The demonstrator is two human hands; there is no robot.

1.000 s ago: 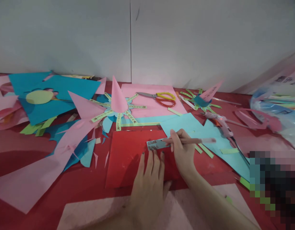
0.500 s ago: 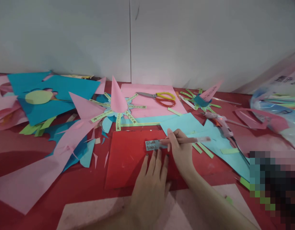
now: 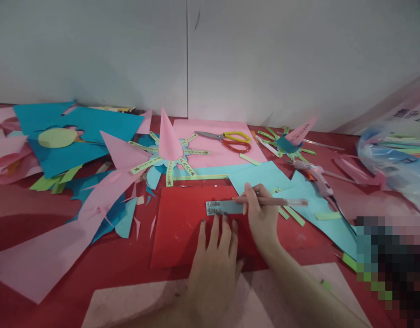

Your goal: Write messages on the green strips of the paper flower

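My left hand (image 3: pixel 215 259) lies flat with fingers spread on a red sheet (image 3: pixel 175 228), its fingertips by the lower edge of a small light-blue paper strip (image 3: pixel 232 207). Dark handwriting in two lines covers the left part of that strip. In my right hand (image 3: pixel 262 216) is a pinkish pen (image 3: pixel 281 201), held between thumb and fingers. The pen's tip points left, over the strip's upper edge; whether it touches the paper I cannot tell.
Behind are a pink cone (image 3: pixel 169 139) on a petal base, scissors (image 3: pixel 230 139) on pink paper and a smaller cone craft (image 3: pixel 291 142). A glue gun (image 3: pixel 315 175) lies right, plastic bags (image 3: pixel 397 150) beyond. Paper scraps (image 3: pixel 107 205) cover the left.
My right hand and the pen have shifted slightly right and uncover more of the blue strip. My left hand's fingers have moved slightly left on the red sheet.
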